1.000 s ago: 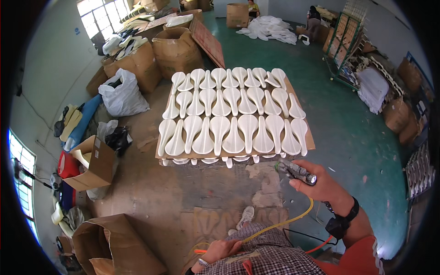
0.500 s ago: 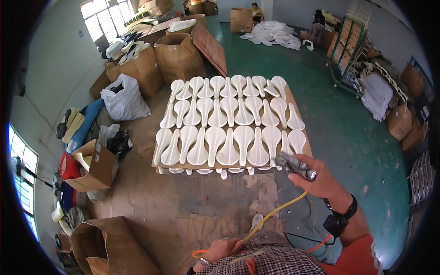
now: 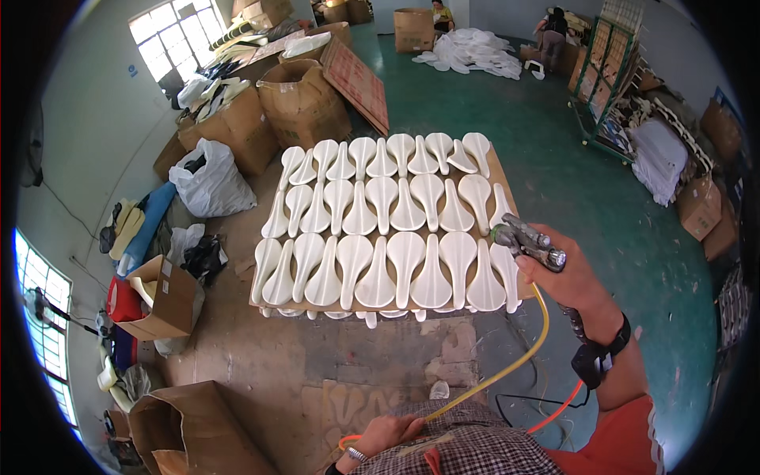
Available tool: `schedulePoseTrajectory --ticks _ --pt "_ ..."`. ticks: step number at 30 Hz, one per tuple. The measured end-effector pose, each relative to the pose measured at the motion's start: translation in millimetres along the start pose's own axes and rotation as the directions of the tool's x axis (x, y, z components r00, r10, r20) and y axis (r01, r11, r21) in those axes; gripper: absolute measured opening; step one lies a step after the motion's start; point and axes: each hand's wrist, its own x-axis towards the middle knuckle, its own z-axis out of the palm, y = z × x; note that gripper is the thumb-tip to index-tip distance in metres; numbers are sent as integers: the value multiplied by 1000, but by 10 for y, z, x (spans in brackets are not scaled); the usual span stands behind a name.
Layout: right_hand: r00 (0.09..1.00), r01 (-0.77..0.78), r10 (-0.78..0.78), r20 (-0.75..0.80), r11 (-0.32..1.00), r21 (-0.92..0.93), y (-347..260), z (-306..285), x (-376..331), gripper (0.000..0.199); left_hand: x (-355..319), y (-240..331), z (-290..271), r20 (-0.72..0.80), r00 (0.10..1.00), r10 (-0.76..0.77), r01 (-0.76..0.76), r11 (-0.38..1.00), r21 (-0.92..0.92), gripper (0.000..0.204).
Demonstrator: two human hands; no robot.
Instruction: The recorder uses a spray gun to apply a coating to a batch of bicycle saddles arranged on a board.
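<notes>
My right hand (image 3: 574, 273) is wrapped round a metal spray gun (image 3: 529, 241), held over the right edge of the board. The gun's nozzle points left, close to the last piece of the middle row. From the gun a yellow hose (image 3: 507, 368) curves down to my left hand (image 3: 388, 431), which rests closed at my waist, its fingers round the hose. White bicycle saddle pads (image 3: 376, 273) lie in three rows on a brown board (image 3: 507, 178), wide and narrow ends alternating. More white pads (image 3: 368, 319) stick out beneath the board's near edge.
Cardboard boxes (image 3: 301, 103) and a white sack (image 3: 212, 180) stand to the left. An open carton (image 3: 194, 427) is at lower left. A green wheeled rack (image 3: 606, 79) stands at far right. Two people are at the back, by a white heap (image 3: 469, 54). Black cable (image 3: 546, 402) hangs below my right arm.
My right hand and the spray gun have moved right and away, from the near row to beside the middle row's right end. The view has shifted slightly; my left hand stays at my waist.
</notes>
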Motion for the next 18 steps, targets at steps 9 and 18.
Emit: schedulePoseTrajectory --ticks 9,18 --pt "999 29 -25 31 993 -114 159 -134 180 37 310 133 -32 10 1000 0 0 1000 6 33" --pt "996 -24 37 87 989 -143 177 -222 76 37 503 147 -26 -49 994 95 -98 994 -54 30"
